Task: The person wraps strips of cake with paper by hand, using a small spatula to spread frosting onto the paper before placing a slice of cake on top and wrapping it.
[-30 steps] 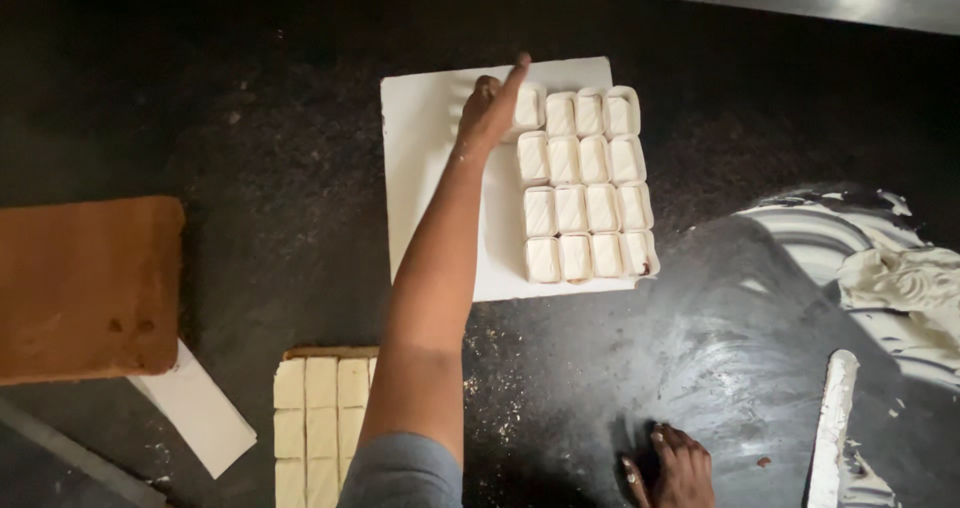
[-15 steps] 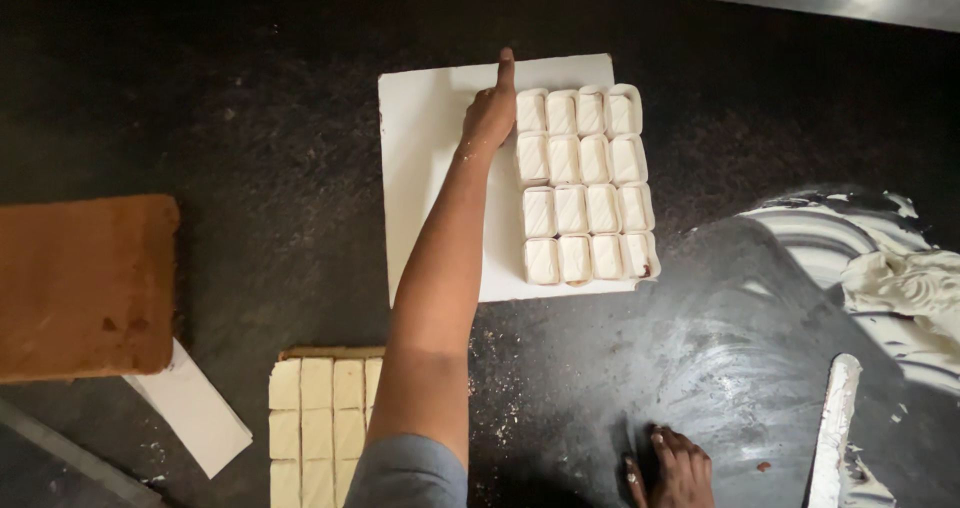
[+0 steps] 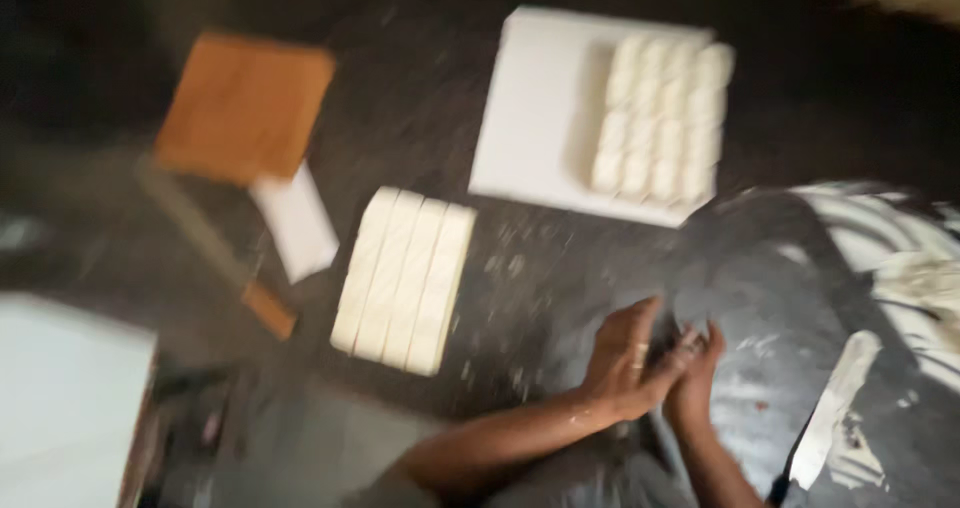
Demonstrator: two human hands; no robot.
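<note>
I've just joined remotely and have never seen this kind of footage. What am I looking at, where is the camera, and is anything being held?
There is no machine: a person works with bare hands, filmed by a camera on their head looking down. The picture is blurred. The left hand and right hand meet over a dark, flour-dusted worktop; whether they hold anything is unclear. Nearby lie a pale slab cut into strips, a white square board carrying small pale blocks in rows, a brown wooden board and a smeared long blade.

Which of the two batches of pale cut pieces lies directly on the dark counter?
The slab cut into long strips, left of the hands; the small squares sit on a white board.
</note>
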